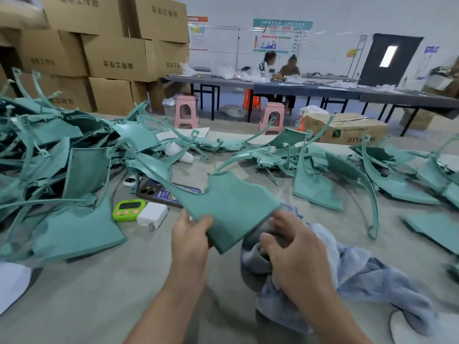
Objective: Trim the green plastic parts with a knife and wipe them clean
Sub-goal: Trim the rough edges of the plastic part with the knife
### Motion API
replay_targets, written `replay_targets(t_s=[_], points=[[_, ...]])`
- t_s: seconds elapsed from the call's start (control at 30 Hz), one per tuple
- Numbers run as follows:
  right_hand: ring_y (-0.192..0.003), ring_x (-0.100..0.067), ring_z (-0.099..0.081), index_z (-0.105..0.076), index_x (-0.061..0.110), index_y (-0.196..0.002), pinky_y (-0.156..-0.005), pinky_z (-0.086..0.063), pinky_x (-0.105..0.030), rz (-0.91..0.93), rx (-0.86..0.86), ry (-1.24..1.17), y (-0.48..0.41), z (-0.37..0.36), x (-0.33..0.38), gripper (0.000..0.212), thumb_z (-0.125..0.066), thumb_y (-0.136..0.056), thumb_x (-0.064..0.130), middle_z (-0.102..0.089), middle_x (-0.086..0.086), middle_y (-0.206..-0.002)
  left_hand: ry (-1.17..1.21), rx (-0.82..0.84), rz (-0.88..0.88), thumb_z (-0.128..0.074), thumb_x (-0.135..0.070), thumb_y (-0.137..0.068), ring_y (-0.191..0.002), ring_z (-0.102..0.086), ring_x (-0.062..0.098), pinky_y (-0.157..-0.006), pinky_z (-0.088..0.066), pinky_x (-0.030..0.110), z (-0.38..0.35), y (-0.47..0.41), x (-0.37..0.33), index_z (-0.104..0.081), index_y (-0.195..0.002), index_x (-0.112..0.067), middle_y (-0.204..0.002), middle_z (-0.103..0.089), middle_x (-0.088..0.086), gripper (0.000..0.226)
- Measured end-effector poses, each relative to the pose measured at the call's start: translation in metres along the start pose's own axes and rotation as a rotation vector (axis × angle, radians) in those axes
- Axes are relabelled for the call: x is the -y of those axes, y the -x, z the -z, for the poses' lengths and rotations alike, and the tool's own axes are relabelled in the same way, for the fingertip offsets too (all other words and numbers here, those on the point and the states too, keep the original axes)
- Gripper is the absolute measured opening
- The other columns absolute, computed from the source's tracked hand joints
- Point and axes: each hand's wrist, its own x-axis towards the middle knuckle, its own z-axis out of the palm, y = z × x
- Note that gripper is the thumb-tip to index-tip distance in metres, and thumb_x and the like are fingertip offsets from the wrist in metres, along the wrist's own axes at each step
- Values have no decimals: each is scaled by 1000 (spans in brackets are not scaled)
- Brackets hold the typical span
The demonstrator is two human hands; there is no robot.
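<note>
The left hand (190,240) pinches the near corner of a green plastic part (232,204), thumb on top, holding it tilted above the work surface (99,289). The right hand (295,254) has its fingers curled loosely into a blue-grey cloth (352,271) just under the part's edge. The part looks thin, light and fairly stiff, with a long arm likely to flex, so the broad panel is the safer hold. A cardboard box (347,130) stands beyond; its contents cannot be made out

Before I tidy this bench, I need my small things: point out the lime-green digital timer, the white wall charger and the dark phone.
Lime-green digital timer (129,210): head view, on its front face.
White wall charger (152,215): head view, on its top face.
Dark phone (151,194): head view, on its exposed back.
</note>
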Motion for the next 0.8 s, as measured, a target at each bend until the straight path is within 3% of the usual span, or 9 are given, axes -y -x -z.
replay_targets(t_s=[0.1, 0.13, 0.2, 0.3, 0.37, 0.47, 0.53, 0.63, 0.8], points=[[-137, -14, -41, -28, 40, -154, -112, -33, -30, 31, 89, 489, -10, 13, -13, 94, -78, -74, 45, -50, 12, -143, 8, -50, -7, -57, 6, -91, -77, -74, 12, -56, -57, 23, 11, -12, -7, -71, -111, -11, -98, -79, 1, 30], [-138, -16, -43, -21, 39, -156, -114, -34, -34, -27, 187, 529, -14, 16, -17, 98, -77, -76, 45, -53, 11, -143, 30, -61, -9, -57, 7, -90, -78, -75, 13, -59, -58, 23, 14, -14, -9, -73, -108, -10, -99, -79, 3, 29], [-100, -4, -65, -45, 41, -136, -89, -49, -21, -98, 190, 357, -24, 25, -27, 61, -74, -84, 28, -71, 21, -101, 60, -80, 4, -59, 6, -88, -77, -75, 16, -61, -59, 24, 18, -17, -13, -77, -97, -10, -97, -79, 6, 26], [-65, -16, -51, -58, 35, -95, -63, -39, -27, -191, -203, 188, -38, 49, -44, 29, -64, -87, 8, -70, 6, -80, 31, -85, -2, -61, 6, -85, -74, -75, 18, -59, -58, 25, 24, -21, -16, -81, -86, -13, -93, -79, 8, 27], [-84, -31, -52, -63, 26, -111, -77, -41, -38, -220, -530, 246, -42, 67, -55, 34, -62, -83, 6, -70, -16, -105, -9, -80, -43, -63, 3, -84, -77, -74, 19, -62, -59, 27, 28, -23, -18, -82, -86, -18, -94, -79, 7, 28], [-134, -36, -44, -55, 18, -136, -111, -28, -45, -80, -663, 426, -35, 76, -52, 62, -56, -74, 13, -54, -11, -147, -206, -111, -223, -67, -8, -79, -70, -67, 15, -65, -55, 29, 33, -23, -23, -81, -82, -33, -81, -77, -8, 29], [-125, -37, -53, -68, 19, -117, -105, -35, -43, 83, -546, 424, -28, 63, -38, 43, -59, -76, 11, -63, -9, -137, -451, -127, -412, -65, -20, -75, -64, -59, 8, -61, -49, 27, 32, -20, -28, -77, -80, -42, -72, -71, -11, 25], [-83, -36, -64, -65, 20, -81, -65, -42, -37, -3, -168, 466, -17, 33, -25, 9, -62, -89, 20, -71, -4, -80, -816, -104, -648, -59, -31, -76, -67, -55, 8, -59, -42, 25, 24, -6, -29, -66, -84, -38, -76, -62, -10, 12], [-73, -20, -56, -52, 23, -77, -57, -36, -33, -188, 152, 572, -15, 36, -45, 29, -52, -98, 42, -62, 7, -76, -742, -34, -593, -77, -32, -79, -89, -64, -11, -78, -44, 3, 10, 19, -11, -53, -132, -49, -95, -67, -35, 61]])
